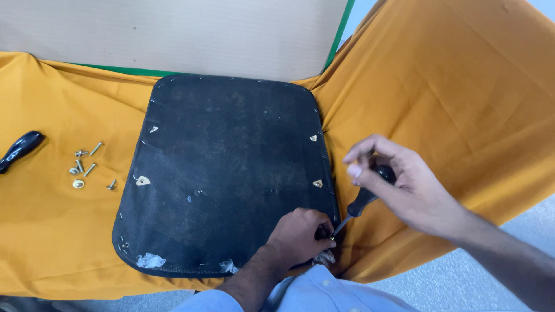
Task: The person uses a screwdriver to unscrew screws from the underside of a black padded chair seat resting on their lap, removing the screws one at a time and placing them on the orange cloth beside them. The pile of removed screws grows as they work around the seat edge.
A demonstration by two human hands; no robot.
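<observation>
Black fabric-covered seat pad (pixel 225 173), squarish with rounded corners, lies underside up on an orange cloth (pixel 439 86) draped over the work surface. Stapled edges; small torn spots show pale patches near both sides.

Right hand (pixel 399 185) is wrapped around the black handle of a slim-shafted screwdriver (pixel 361 203), fingers curled on the grip, thumb and forefinger up near the butt end. Shaft slants down-left, tip at the pad's near right edge. Left hand (pixel 300 234) is bunched at that same edge, fingertips pinching a small brass-coloured fastener (pixel 332 236) right where the tip meets it. Whether the tip is seated in the fastener head is too small to tell.

Judgement on doing this step well: the shaft should run in line with the fastener, not slanted, so the tip does not cam out into the fabric or the pinching fingers. Left fingers should steady the fastener from the sides, clear of the tip's path. Push along the axis while twisting, with short turns. Pad may slide on loose cloth, so left wrist weight on it helps.

Well apart on the left: loose silver screws and washers (pixel 87 167) on the cloth, and a second black tool handle (pixel 20 150) near the left edge. Beige board (pixel 173 34) behind the pad.
</observation>
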